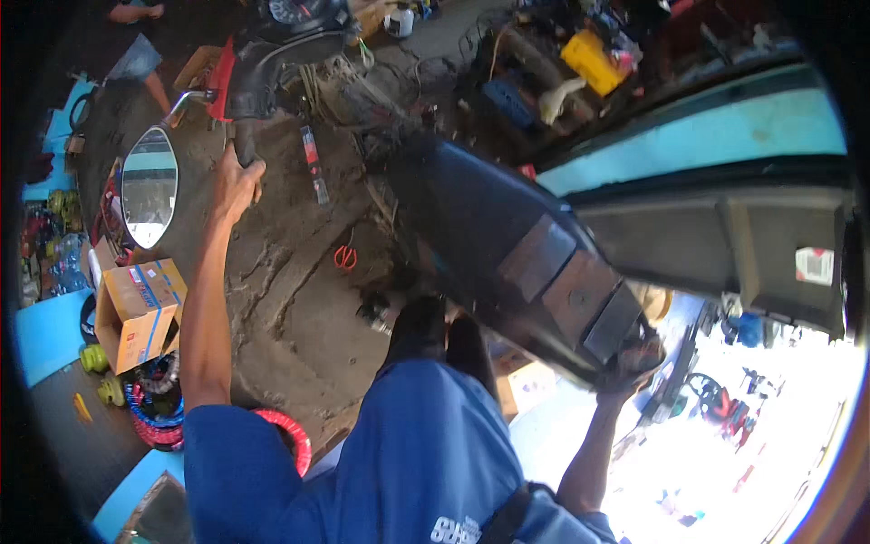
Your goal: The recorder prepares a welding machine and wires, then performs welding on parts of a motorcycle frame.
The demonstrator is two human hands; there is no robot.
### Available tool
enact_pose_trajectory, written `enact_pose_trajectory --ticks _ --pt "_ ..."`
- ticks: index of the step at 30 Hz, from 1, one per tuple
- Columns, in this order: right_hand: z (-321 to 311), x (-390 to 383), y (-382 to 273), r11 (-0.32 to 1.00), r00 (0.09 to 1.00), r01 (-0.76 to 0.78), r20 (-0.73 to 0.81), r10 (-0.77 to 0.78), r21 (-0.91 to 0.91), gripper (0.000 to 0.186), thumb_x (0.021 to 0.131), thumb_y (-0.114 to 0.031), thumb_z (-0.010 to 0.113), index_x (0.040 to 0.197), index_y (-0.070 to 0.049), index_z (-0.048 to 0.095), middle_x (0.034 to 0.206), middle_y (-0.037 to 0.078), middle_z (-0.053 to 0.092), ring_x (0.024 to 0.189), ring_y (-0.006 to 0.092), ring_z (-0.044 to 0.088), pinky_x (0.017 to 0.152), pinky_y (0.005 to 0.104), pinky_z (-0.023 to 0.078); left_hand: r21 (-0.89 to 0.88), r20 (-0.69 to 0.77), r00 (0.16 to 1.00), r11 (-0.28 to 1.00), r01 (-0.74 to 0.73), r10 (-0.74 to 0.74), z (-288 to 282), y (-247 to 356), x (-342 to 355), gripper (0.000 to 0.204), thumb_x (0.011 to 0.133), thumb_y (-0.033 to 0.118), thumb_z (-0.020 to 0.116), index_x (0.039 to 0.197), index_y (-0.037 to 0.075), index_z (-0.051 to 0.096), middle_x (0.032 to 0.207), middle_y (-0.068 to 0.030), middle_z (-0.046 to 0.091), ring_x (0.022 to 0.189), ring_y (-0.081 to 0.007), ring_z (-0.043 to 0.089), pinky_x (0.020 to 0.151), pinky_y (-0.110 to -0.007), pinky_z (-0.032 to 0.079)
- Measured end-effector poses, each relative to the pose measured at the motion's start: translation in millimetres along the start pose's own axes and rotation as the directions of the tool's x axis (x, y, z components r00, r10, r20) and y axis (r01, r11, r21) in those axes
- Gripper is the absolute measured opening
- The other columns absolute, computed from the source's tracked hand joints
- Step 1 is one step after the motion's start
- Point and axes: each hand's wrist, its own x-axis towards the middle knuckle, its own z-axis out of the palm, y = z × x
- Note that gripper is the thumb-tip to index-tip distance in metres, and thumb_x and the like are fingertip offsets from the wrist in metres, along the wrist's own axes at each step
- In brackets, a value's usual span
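A motorcycle stands to my right, its dark seat (480, 218) running from the upper middle toward the lower right. My left hand (240, 184) is closed round the rubber handlebar grip (246, 140), just below the red cowl (220, 83) and dark instrument cluster (292, 13). From the cowl a rear-view mirror (149, 189) reaches out on a metal stem. My right hand (636, 364) is wrapped round the motorcycle's tail, behind the seat; shadow hides the exact part under its fingers. Brown and dark patches (580, 295) show on the rear of the seat.
Red-handled scissors (345, 257) and a long red-and-black package (314, 163) lie on the uneven dirt floor. To the left are an open cardboard box (140, 308) and coiled coloured hoses (156, 419). A yellow case (595, 63) sits among clutter beyond the motorcycle. Another person's arm (159, 95) shows at upper left.
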Motion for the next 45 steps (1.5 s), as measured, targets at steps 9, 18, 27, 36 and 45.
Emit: enact_pose_trajectory --ticks 9,18,27,36,45 --pt "39.3 0.5 -9.4 0.999 0.992 -0.042 0.123 0.037 0.035 0.066 0.090 -0.061 0.049 0.137 -0.015 0.041 0.124 0.009 0.053 0.116 0.0245 0.052 0.094 0.0433 0.048 0.019 -0.034 0.998 0.999 0.046 -0.045 -17.7 -3.2 4.9 0.047 0.080 0.008 0.059 0.122 -0.003 0.041 0.068 -0.0078 0.050 0.043 -0.0178 0.051 0.040 -0.035 0.040" --pt "75.6 34.1 -30.4 0.999 0.991 -0.028 0.133 0.022 0.044 0.071 0.087 -0.067 0.048 0.137 -0.017 0.043 0.121 0.005 0.057 0.109 0.0229 0.056 0.090 0.0416 0.050 -0.047 -0.031 0.999 0.998 -0.030 0.029 -12.6 17.3 6.0 0.044 0.081 0.008 0.058 0.121 -0.001 0.043 0.070 -0.0066 0.050 0.043 -0.0165 0.050 0.037 -0.033 0.039" --pt "23.6 129.1 -23.4 0.981 0.983 -0.184 0.006 0.184 0.058 0.085 0.078 -0.075 0.052 0.139 -0.017 0.040 0.124 0.009 0.056 0.113 0.0266 0.055 0.078 0.0457 0.055 0.126 -0.062 0.998 0.992 -0.004 0.012 28.0 6.9 -1.0 0.041 0.082 0.010 0.058 0.120 0.002 0.046 0.073 -0.0050 0.051 0.045 -0.0143 0.049 0.040 -0.031 0.040" --pt "22.2 147.9 -16.5 0.999 0.995 0.040 -0.090 -0.038 0.028 0.090 0.071 -0.079 0.055 0.135 -0.017 0.044 0.114 0.009 0.062 0.090 0.0254 0.066 0.059 0.0379 0.059 0.215 -0.116 0.990 0.971 0.105 -0.081 27.1 33.2 20.6 0.040 0.080 0.008 0.057 0.118 0.002 0.046 0.066 -0.0030 0.046 0.042 -0.0150 0.047 0.038 -0.032 0.038" --pt "28.4 127.0 -23.7 0.994 0.976 -0.109 0.186 0.112 -0.028 0.103 0.071 -0.081 0.054 0.149 -0.021 0.025 0.144 0.007 0.040 0.126 0.0312 0.045 0.096 0.0487 0.048 0.290 -0.144 0.989 0.953 0.086 -0.045 11.2 24.6 23.7 0.047 0.080 0.010 0.060 0.123 0.001 0.045 0.065 -0.0087 0.054 0.042 -0.0201 0.054 0.040 -0.036 0.040"
